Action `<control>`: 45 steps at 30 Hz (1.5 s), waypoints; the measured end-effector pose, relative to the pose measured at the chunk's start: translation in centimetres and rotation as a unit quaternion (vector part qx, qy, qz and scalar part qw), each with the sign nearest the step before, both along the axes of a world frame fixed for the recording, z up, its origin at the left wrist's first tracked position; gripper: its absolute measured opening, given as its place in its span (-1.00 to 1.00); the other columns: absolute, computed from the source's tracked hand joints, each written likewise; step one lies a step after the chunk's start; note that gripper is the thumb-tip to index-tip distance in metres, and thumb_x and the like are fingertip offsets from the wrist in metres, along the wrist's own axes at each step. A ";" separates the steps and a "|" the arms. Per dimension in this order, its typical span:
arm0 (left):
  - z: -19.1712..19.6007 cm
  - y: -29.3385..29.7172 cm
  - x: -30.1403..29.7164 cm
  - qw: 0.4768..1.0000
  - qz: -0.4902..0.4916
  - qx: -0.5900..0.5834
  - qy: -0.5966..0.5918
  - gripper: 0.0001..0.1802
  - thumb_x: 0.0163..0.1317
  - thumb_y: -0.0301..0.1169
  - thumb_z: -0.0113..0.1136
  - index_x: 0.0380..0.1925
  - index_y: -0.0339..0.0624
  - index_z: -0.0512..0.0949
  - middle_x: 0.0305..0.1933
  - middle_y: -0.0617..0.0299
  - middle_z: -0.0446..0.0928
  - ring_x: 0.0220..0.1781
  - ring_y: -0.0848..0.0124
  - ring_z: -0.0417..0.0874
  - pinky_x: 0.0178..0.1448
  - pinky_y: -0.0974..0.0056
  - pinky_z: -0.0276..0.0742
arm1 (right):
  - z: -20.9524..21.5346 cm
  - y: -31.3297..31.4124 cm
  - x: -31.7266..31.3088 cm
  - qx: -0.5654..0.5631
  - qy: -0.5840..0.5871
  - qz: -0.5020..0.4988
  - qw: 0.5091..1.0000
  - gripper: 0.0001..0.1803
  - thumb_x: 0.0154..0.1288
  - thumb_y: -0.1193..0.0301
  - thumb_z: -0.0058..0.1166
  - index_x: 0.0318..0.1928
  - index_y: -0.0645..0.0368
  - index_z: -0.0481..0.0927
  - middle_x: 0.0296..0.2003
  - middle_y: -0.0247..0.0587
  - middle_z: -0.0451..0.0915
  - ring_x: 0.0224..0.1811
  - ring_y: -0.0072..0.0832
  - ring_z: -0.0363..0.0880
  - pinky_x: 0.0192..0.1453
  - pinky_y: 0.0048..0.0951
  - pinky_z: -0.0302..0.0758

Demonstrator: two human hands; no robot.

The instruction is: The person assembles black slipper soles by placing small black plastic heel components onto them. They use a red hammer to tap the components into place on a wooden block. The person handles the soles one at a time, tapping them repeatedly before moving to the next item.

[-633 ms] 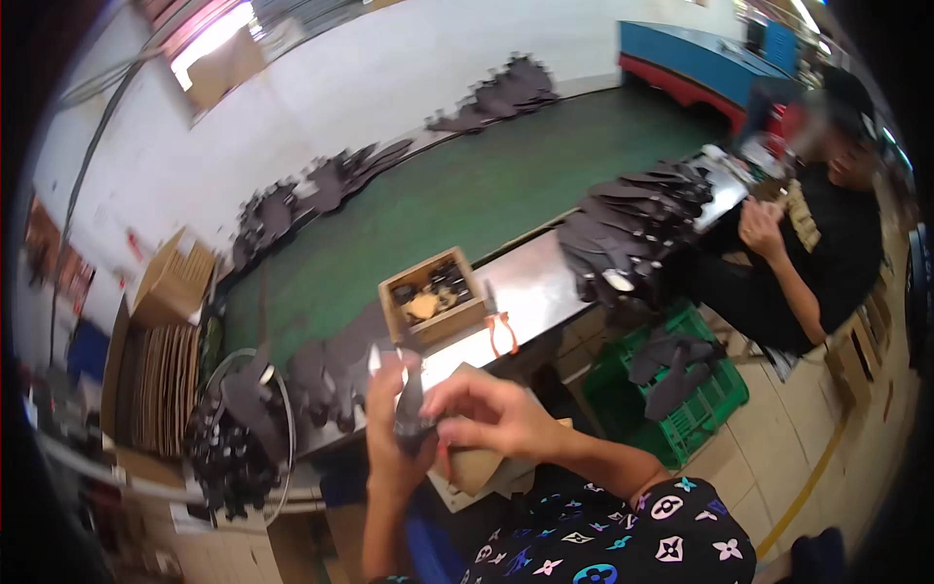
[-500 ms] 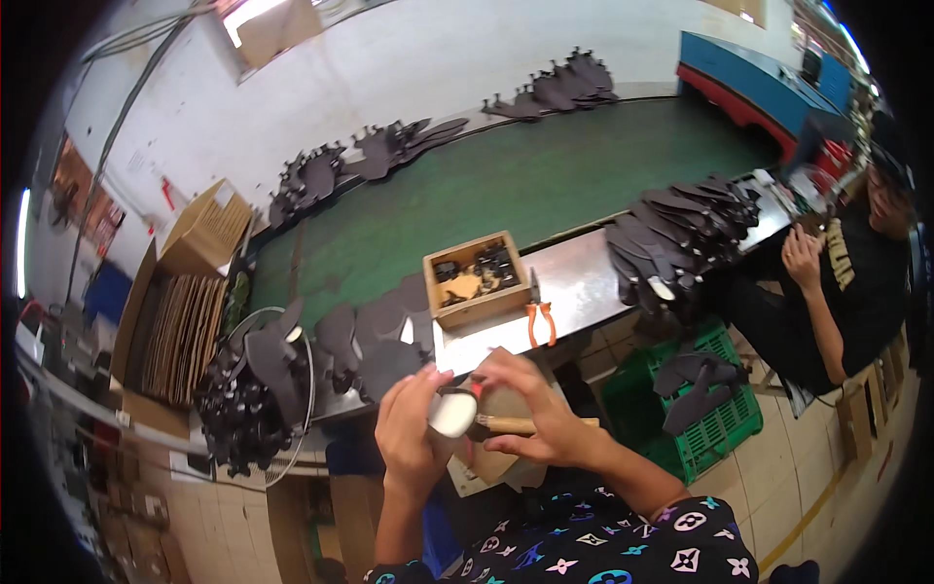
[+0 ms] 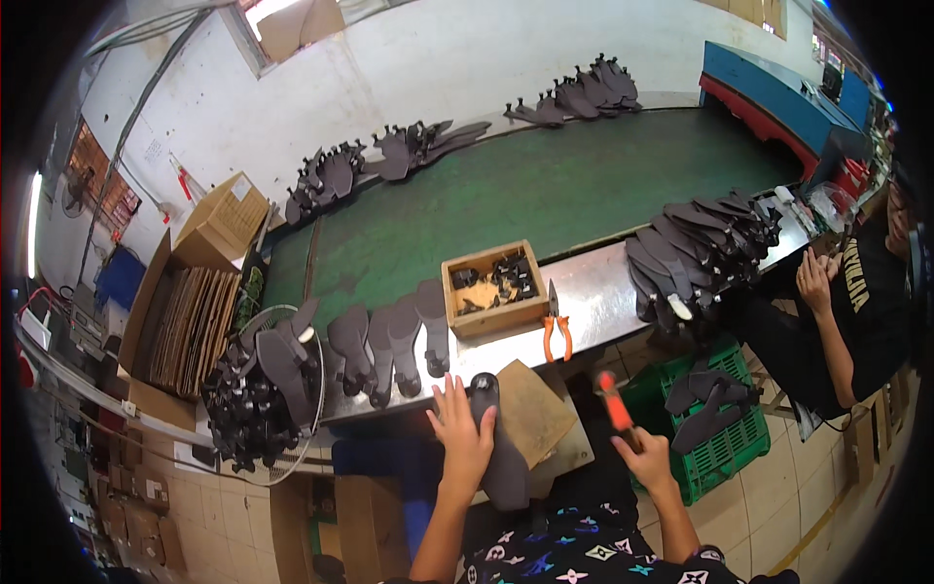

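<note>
A dark grey shoe sole (image 3: 506, 462) lies lengthwise in front of me, beside a tan square board (image 3: 533, 414), its black end pointing away. My left hand (image 3: 461, 438) rests along the sole's left edge, fingers stretched and spread, the thumb against the sole. To the right, my right hand (image 3: 646, 459) is closed around the handle of a hammer (image 3: 616, 404) with an orange-red head, raised and slightly blurred. On the metal ledge just beyond stand a wooden box (image 3: 496, 326) of small black parts and orange-handled pliers (image 3: 557, 336).
Several grey soles (image 3: 389, 336) line the ledge at left, near a heaped basket (image 3: 282, 389). More soles (image 3: 696, 243) lie at right and along the far edge of the green belt (image 3: 506, 214). A green crate (image 3: 725, 419) and a co-worker (image 3: 837, 331) are on the right.
The sole, held up between both hands before, now lies flat with its white underside out of sight. My left hand has spread open; my right hand has moved right, bringing the hammer up.
</note>
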State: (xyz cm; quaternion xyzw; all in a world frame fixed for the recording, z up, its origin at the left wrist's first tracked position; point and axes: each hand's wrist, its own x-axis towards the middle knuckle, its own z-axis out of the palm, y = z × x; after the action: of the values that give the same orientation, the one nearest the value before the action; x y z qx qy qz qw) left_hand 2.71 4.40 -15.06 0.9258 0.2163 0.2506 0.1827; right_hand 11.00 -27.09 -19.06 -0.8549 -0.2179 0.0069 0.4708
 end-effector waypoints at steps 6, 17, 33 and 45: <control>5.2 4.8 9.9 0.975 -0.122 -0.126 -0.137 -0.82 0.36 -0.45 0.21 -0.14 -0.33 0.65 -0.19 -0.06 0.66 -0.15 0.05 0.69 -0.04 0.15 0.57 | -0.3 0.9 0.3 0.120 0.028 -0.081 0.989 -0.64 0.37 0.32 0.24 -0.51 0.27 0.49 -0.72 -0.11 0.34 -0.70 -0.55 0.33 -0.57 -0.40 0.24; 1.8 9.2 23.7 0.988 -0.126 0.024 0.090 -0.82 0.13 -0.43 0.34 -0.35 -0.34 0.73 -0.34 -0.18 0.68 -0.26 -0.08 0.73 -0.09 0.01 0.65 | 1.0 5.5 2.1 0.178 0.055 -0.050 0.981 -0.66 0.38 0.28 0.26 -0.43 0.33 0.67 -0.71 -0.32 0.50 -0.64 -0.70 0.43 -0.53 -0.46 0.30; 15.7 -0.5 1.3 0.812 -0.353 0.393 -0.247 -0.70 0.00 -0.63 0.41 -0.19 -0.40 0.70 -0.10 0.09 0.63 -0.14 0.28 0.68 -0.11 0.26 0.70 | 15.0 10.6 3.2 0.366 0.192 0.215 0.885 -0.67 0.37 0.38 0.30 -0.01 0.38 0.62 -0.16 -0.06 0.74 -0.68 -0.78 0.38 -0.65 -0.70 0.25; 7.6 1.6 -0.4 0.959 -0.182 0.057 -0.211 -0.35 0.14 -0.28 0.49 0.18 -0.31 0.46 0.09 -0.06 0.59 0.08 0.02 0.64 0.09 0.17 0.63 | 14.9 14.5 2.1 0.288 0.170 0.241 0.911 -0.81 0.30 0.50 0.29 -0.13 0.33 0.66 -0.10 -0.18 0.69 -0.35 -0.67 0.57 -0.39 -0.64 0.47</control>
State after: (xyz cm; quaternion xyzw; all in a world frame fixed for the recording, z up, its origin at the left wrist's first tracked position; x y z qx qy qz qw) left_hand 2.28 6.01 -7.41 0.8845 -0.0142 0.4145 0.2134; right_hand 13.14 -12.62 -4.17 -0.5896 -0.3263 0.2025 0.7105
